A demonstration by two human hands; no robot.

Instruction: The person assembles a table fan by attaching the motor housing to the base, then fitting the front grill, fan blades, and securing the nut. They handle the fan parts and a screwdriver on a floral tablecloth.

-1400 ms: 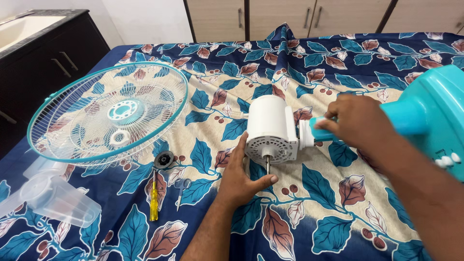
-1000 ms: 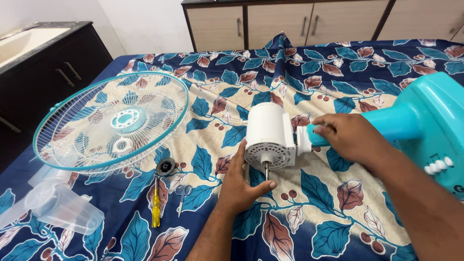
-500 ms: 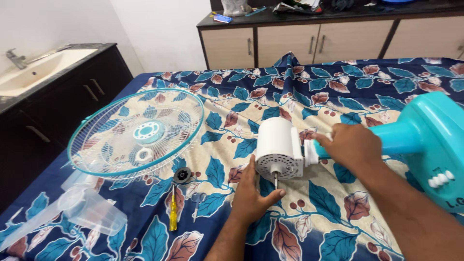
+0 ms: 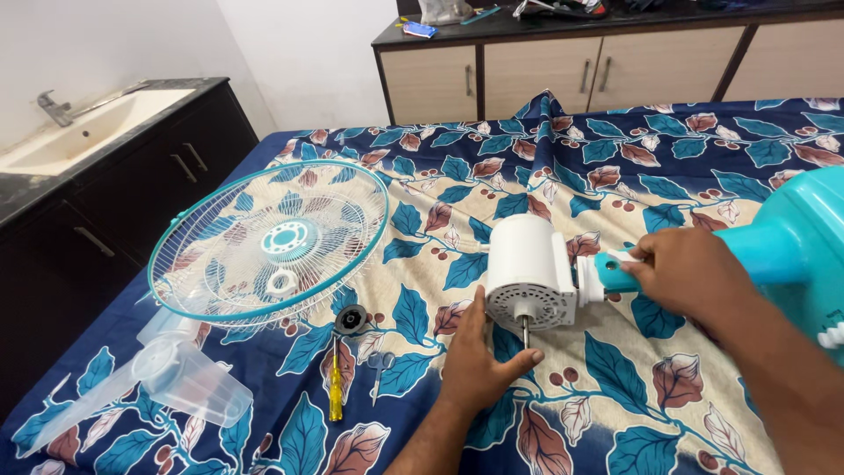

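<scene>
The white fan motor [image 4: 530,268] lies on its side on the leaf-patterned sheet [image 4: 492,167], its metal shaft [image 4: 526,332] pointing toward the person. The left hand [image 4: 483,361] rests open against the motor's near face, fingers up along its left edge and thumb stretched under the shaft, bracing rather than clasping. The right hand [image 4: 690,274] is curled around the turquoise neck [image 4: 615,273] just right of the motor, where it joins the turquoise stand [image 4: 796,242]. Left of the motor lie one round black cap [image 4: 350,320], one yellow-handled screwdriver [image 4: 335,393] and one small pair of scissors [image 4: 378,369]. Farther left sit one round wire grille [image 4: 272,239] with a turquoise rim and clear plastic fan blades [image 4: 167,383]. Nothing lies between these and the motor.
</scene>
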